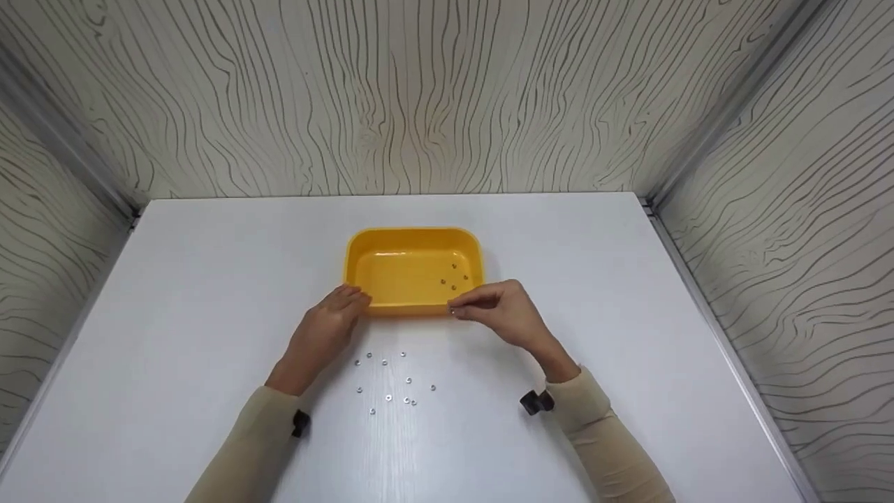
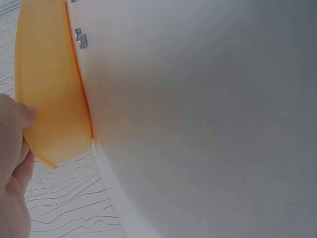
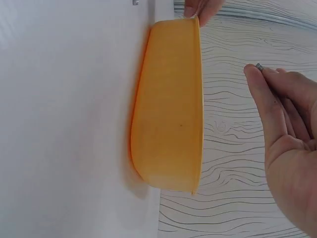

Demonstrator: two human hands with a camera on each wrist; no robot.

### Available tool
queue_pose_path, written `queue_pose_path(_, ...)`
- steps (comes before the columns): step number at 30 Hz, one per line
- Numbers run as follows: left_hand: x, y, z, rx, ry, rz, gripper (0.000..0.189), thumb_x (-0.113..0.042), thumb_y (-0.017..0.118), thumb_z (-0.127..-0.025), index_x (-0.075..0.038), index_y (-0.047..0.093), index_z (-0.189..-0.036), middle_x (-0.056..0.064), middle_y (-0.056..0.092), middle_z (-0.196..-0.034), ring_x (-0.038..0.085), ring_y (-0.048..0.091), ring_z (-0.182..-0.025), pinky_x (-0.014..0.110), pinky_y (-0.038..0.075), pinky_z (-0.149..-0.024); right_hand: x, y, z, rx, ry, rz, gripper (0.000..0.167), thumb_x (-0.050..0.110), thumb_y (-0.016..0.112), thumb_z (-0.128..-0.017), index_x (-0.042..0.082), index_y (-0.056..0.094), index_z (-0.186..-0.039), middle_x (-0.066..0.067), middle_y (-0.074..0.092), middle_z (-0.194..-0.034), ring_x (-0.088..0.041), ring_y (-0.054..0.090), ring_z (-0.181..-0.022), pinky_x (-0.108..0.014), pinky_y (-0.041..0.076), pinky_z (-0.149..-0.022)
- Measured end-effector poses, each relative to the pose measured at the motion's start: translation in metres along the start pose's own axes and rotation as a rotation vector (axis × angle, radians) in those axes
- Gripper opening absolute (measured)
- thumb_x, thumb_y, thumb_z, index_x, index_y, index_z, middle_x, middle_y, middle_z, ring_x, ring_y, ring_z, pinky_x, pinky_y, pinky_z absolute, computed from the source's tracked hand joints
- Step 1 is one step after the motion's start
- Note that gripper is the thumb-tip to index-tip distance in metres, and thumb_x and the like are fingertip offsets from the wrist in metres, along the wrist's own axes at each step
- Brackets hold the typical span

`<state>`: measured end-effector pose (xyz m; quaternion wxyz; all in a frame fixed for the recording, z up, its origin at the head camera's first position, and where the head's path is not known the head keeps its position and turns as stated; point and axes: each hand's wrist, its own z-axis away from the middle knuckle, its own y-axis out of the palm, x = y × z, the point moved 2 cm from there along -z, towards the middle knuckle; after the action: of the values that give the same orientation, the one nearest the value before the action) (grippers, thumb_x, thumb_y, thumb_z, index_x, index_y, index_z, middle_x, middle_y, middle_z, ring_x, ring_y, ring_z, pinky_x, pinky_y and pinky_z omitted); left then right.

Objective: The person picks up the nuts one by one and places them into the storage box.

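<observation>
A yellow plastic bin (image 1: 412, 309) sits on the white table, with several small metal nuts (image 1: 454, 287) lying on its floor toward the right. My left hand (image 1: 327, 330) grips the rim at the near left corner; in the left wrist view its thumb (image 2: 26, 115) lies against the outer wall. Close to the near right corner, my right hand (image 1: 504, 313) pinches a small metal nut (image 3: 259, 66) between thumb and fingertips, level with the rim. Several more loose nuts (image 1: 388, 398) are scattered on the table in front of the bin, between the two forearms.
The white table (image 1: 573, 244) ends at a wood-grain panel (image 1: 412, 98) at the back. Similar panels with metal edge strips rise on both sides. Each sleeve carries a small black device (image 1: 536, 402) at the wrist.
</observation>
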<state>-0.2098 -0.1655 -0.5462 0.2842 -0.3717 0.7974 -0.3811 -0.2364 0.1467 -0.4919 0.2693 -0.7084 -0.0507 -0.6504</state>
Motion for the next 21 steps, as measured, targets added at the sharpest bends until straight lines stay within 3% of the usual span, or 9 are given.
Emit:
queue_pose_path(9, -0.001, -0.001, 0.000, 0.015, -0.025, -0.009, 0.028, 0.000, 0.076, -0.092, -0.002, 0.076, -0.119, 0.014, 0.079, -0.120, 0.031, 0.074, -0.118, 0.045, 0.059, -0.108, -0.004, -0.016, -0.022, -0.164, 0.095, -0.277, 0.020, 0.005, 0.078, -0.093, -0.002, 0.079, -0.112, -0.014, 0.080, -0.113, -0.026, 0.079, -0.106, -0.031, 0.066, -0.093)
queue_pose_path(16, -0.002, -0.002, 0.001, 0.017, -0.033, -0.010, 0.029, -0.001, 0.078, -0.091, -0.003, 0.076, -0.120, 0.014, 0.079, -0.120, 0.030, 0.074, -0.119, 0.044, 0.059, -0.109, -0.004, -0.022, -0.041, -0.213, 0.161, -0.378, 0.023, 0.004, 0.076, -0.094, -0.005, 0.076, -0.116, -0.025, 0.076, -0.121, -0.022, 0.080, -0.104, -0.032, 0.065, -0.095)
queue_pose_path(21, -0.002, -0.001, 0.001, 0.008, -0.018, -0.016, 0.028, -0.001, 0.078, -0.091, -0.004, 0.076, -0.120, 0.012, 0.079, -0.119, 0.030, 0.074, -0.118, 0.044, 0.059, -0.108, -0.011, -0.026, -0.053, -0.259, 0.230, -0.439, 0.024, 0.001, 0.075, -0.094, -0.007, 0.075, -0.116, -0.019, 0.079, -0.111, -0.021, 0.081, -0.098, -0.030, 0.066, -0.091)
